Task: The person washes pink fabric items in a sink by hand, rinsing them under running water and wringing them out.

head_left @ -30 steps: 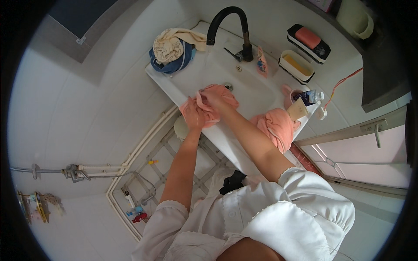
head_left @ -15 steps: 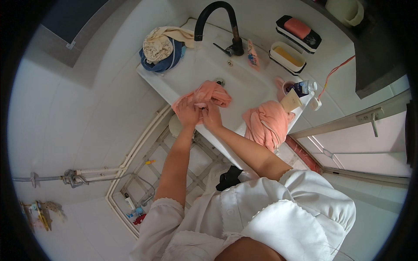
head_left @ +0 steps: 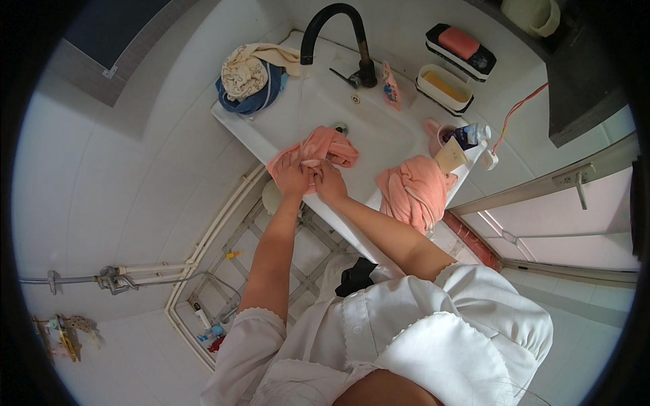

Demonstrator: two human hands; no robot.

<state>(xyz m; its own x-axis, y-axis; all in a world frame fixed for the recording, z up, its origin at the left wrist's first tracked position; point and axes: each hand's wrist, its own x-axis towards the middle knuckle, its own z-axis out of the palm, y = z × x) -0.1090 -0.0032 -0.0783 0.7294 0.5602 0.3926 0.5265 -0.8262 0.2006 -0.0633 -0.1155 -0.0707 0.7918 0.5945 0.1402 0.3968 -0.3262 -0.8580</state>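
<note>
Right hand (head_left: 330,183) has drawn back beside left hand (head_left: 294,176) — both half-curled, gripping pink cloth (head_left: 328,141).

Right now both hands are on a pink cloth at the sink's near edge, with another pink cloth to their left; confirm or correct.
Not left: the head view shows the other pink cloth to the right of the right hand. The rest stands.

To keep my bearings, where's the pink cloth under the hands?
In the head view, the pink cloth lies just left of centre, under the left hand and right hand at the near edge of the sink, extending toward the metal drain.
</note>
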